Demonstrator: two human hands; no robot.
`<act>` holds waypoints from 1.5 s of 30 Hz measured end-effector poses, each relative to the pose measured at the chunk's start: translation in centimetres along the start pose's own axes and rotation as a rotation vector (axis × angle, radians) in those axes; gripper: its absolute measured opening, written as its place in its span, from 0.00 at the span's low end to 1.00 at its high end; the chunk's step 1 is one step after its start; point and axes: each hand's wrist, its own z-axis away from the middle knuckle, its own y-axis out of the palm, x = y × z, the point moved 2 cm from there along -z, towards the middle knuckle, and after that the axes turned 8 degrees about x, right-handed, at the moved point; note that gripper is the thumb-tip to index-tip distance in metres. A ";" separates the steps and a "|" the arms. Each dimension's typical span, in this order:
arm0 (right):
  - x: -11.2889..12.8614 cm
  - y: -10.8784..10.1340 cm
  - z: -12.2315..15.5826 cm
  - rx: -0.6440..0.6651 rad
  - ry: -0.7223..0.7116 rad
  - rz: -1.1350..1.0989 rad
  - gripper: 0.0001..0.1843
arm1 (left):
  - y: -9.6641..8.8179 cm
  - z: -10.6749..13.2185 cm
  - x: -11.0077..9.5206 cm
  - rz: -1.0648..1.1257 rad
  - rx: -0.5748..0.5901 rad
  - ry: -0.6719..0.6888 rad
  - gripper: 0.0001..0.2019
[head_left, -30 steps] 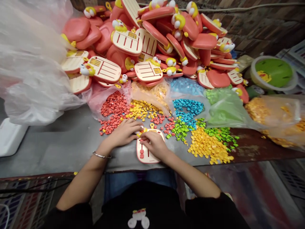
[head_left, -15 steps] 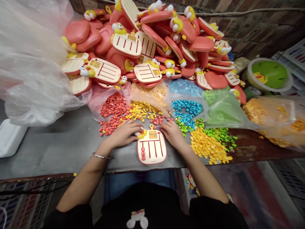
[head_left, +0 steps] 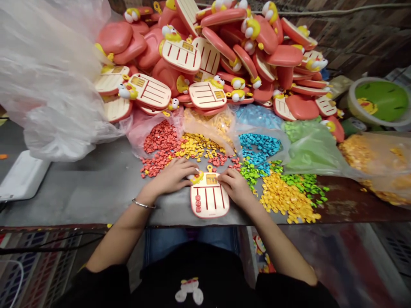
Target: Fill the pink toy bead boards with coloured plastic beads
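A cream toy board (head_left: pixel 210 201) with a red rim lies flat near the table's front edge. It has red slots, a yellow ring on top and a yellow figure's head (head_left: pixel 197 177) at its upper left corner. Several small red pieces (head_left: pixel 198 203) sit in a column along its left slot. My left hand (head_left: pixel 175 176) grips the board by that head, thumb and fingers around it. My right hand (head_left: pixel 236 185) is over the upper right corner, fingertips pinched together by the top slot; whatever is between them is hidden.
Behind the board, loose red pieces (head_left: pixel 162 137), yellow pieces (head_left: pixel 195 145), blue pieces (head_left: pixel 260 145) and green pieces (head_left: pixel 250 171) spill from plastic bags. Orange-yellow pieces (head_left: pixel 289 196) lie right. Similar toys (head_left: pixel 183 55) are heaped behind. A white power strip (head_left: pixel 24 177) lies left.
My right hand has moved from the loose red pieces beyond the board onto its upper right corner. My left hand stays at the figure's head. The whole view has shifted slightly.
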 end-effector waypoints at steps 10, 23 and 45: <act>2.7 2.9 -0.9 -0.013 0.100 -0.332 0.05 | 0.3 -0.1 0.1 0.017 -0.003 0.014 0.12; 0.8 0.4 -5.6 0.086 0.173 -0.310 0.06 | 0.0 -0.1 0.0 0.043 0.025 0.002 0.13; -1.0 -0.2 -0.5 0.009 -0.005 0.006 0.09 | 0.1 0.0 0.1 0.058 0.009 0.023 0.12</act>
